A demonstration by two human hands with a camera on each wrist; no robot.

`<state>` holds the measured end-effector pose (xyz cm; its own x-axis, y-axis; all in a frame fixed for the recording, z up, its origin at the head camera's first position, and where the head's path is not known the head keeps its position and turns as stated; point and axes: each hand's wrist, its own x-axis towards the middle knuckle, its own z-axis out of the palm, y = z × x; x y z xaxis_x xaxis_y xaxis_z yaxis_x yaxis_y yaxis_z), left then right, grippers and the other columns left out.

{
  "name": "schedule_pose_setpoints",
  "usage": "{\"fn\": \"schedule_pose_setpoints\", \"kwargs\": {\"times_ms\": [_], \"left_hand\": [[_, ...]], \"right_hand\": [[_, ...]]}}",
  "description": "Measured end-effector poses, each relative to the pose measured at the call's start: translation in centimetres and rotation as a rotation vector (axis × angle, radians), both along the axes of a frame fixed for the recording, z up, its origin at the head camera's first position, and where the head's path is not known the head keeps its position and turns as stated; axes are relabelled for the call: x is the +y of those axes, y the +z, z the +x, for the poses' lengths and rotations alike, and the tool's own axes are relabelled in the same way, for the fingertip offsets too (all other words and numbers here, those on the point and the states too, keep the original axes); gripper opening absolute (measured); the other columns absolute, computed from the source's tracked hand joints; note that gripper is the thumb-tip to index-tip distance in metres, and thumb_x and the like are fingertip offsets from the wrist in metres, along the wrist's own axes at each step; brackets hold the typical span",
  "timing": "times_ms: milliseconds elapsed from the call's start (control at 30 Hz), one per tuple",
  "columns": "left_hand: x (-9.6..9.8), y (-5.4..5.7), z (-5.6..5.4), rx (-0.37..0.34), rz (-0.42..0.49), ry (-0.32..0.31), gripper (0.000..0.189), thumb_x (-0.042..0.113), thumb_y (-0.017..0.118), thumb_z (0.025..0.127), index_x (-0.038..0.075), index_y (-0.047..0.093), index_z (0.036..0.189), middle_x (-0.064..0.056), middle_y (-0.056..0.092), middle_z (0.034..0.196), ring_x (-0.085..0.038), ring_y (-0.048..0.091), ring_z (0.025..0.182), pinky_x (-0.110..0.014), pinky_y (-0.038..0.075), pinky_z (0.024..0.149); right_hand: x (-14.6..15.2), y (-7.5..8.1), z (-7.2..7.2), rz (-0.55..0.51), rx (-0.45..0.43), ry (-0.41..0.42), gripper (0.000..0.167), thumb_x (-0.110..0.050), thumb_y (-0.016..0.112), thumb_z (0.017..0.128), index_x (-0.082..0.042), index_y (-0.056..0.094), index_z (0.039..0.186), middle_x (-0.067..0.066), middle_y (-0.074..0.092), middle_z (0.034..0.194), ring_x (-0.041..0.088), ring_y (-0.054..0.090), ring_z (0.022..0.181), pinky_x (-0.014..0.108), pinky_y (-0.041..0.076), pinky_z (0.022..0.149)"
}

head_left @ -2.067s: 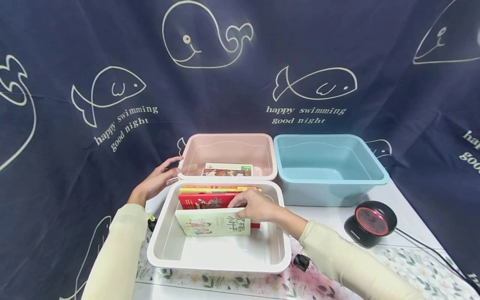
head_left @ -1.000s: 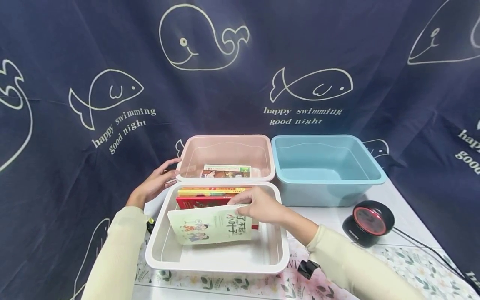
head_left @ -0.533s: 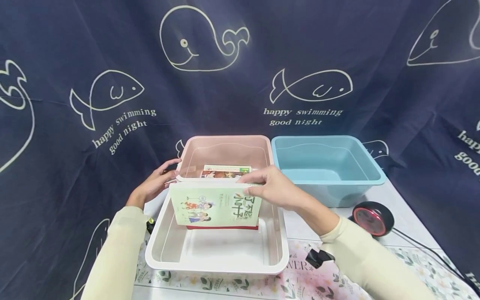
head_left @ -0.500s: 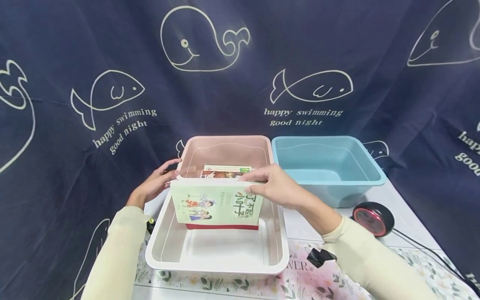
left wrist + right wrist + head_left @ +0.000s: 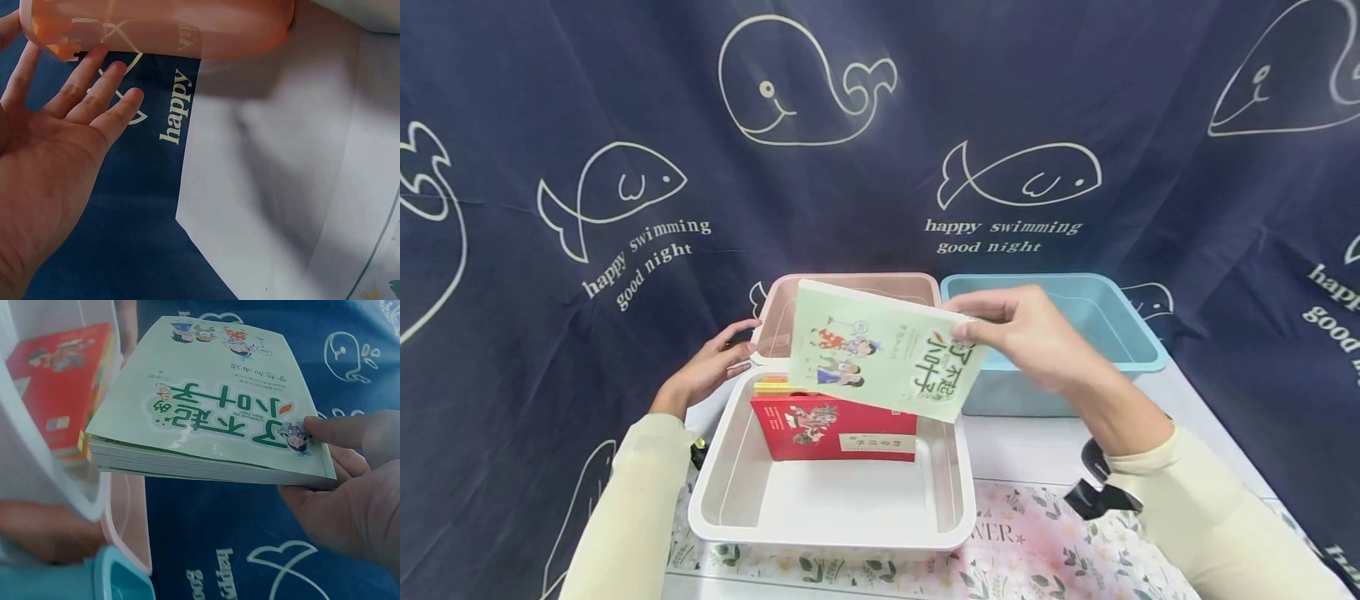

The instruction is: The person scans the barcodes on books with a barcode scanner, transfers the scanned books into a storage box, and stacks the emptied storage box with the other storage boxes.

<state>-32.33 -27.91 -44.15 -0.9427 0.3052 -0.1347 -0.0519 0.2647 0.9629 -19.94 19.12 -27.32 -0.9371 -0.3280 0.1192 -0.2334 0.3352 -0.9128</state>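
Observation:
Pinched by one edge between thumb and fingers, a pale green book (image 5: 880, 350) hangs in my right hand (image 5: 1026, 333). It is tilted above the white bin (image 5: 831, 533) and overlaps the pink bin (image 5: 775, 329) in the head view. The right wrist view shows its illustrated cover and page edges. My left hand (image 5: 718, 367) has its fingers spread, with fingertips at the pink bin's left rim. Inside the white bin a red book (image 5: 842, 429) stands on edge, with yellow and orange books (image 5: 771, 385) behind it.
A blue bin (image 5: 1052, 392) stands at the back right beside the pink one. The white bin sits in front, on a floral mat (image 5: 1037, 550). A dark device (image 5: 1093, 458) is partly hidden behind the right wrist. A navy curtain (image 5: 850, 208) hangs behind.
The green book has been lifted out of the white bin, up and to the right, and now tilts. The red book is uncovered. My left hand has stayed at the pink rim.

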Motion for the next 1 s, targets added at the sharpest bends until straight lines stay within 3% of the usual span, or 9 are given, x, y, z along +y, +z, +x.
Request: {"fn": "schedule_pose_setpoints", "kwargs": {"times_ms": [167, 333, 500, 767, 900, 1000], "left_hand": [[0.0, 0.1, 0.1, -0.003, 0.011, 0.001, 0.062, 0.020, 0.057, 0.106, 0.022, 0.029, 0.161, -0.025, 0.037, 0.158, -0.017, 0.054, 0.130, -0.059, 0.027, 0.126], [-0.1, 0.0, 0.2, 0.004, 0.007, -0.005, 0.061, 0.021, 0.057, 0.106, 0.022, 0.029, 0.160, -0.025, 0.038, 0.159, -0.026, 0.050, 0.137, -0.059, 0.027, 0.126], [-0.4, -0.3, 0.2, 0.013, -0.006, -0.002, 0.059, 0.021, 0.058, 0.106, 0.023, 0.032, 0.159, -0.022, 0.041, 0.154, -0.018, 0.053, 0.130, -0.058, 0.029, 0.125], [-0.6, -0.3, 0.2, 0.022, -0.009, -0.001, 0.059, 0.022, 0.059, 0.105, 0.024, 0.033, 0.158, -0.019, 0.045, 0.150, -0.008, 0.057, 0.122, -0.057, 0.031, 0.125], [-0.5, -0.3, 0.5, 0.013, -0.011, 0.000, 0.060, 0.023, 0.060, 0.105, 0.024, 0.032, 0.159, -0.020, 0.044, 0.150, -0.006, 0.057, 0.121, -0.058, 0.030, 0.125], [-0.5, -0.4, 0.6, 0.016, -0.012, -0.004, 0.061, 0.023, 0.061, 0.105, 0.023, 0.032, 0.159, -0.017, 0.046, 0.147, -0.004, 0.057, 0.119, -0.059, 0.030, 0.124]], "right_hand": [[2.6, 0.7, 1.1, 0.086, 0.014, -0.079, 0.025, -0.019, 0.073, 0.096, -0.015, 0.076, 0.121, 0.005, 0.081, 0.100, 0.019, 0.078, 0.093, 0.024, 0.054, 0.091], [5.6, 0.5, 2.3, 0.088, 0.040, -0.142, 0.024, -0.015, 0.073, 0.096, -0.010, 0.076, 0.119, 0.006, 0.081, 0.097, 0.019, 0.078, 0.091, 0.023, 0.056, 0.084], [8.9, -0.3, 3.7, 0.109, 0.059, -0.207, 0.028, -0.014, 0.073, 0.096, -0.006, 0.074, 0.123, 0.001, 0.081, 0.095, 0.013, 0.077, 0.088, 0.018, 0.056, 0.081], [14.1, -2.8, 6.5, 0.112, 0.094, -0.325, 0.027, -0.007, 0.070, 0.097, 0.000, 0.072, 0.123, 0.001, 0.082, 0.092, 0.011, 0.077, 0.083, 0.013, 0.055, 0.080], [17.1, -4.8, 8.5, 0.094, 0.042, -0.385, 0.025, -0.005, 0.070, 0.097, -0.010, 0.076, 0.120, -0.008, 0.081, 0.095, 0.001, 0.073, 0.084, 0.010, 0.053, 0.076], [19.3, -6.8, 10.0, -0.091, -0.003, -0.392, 0.032, 0.003, 0.065, 0.097, -0.020, 0.078, 0.116, -0.011, 0.080, 0.098, -0.001, 0.073, 0.086, 0.013, 0.056, 0.070]]}}
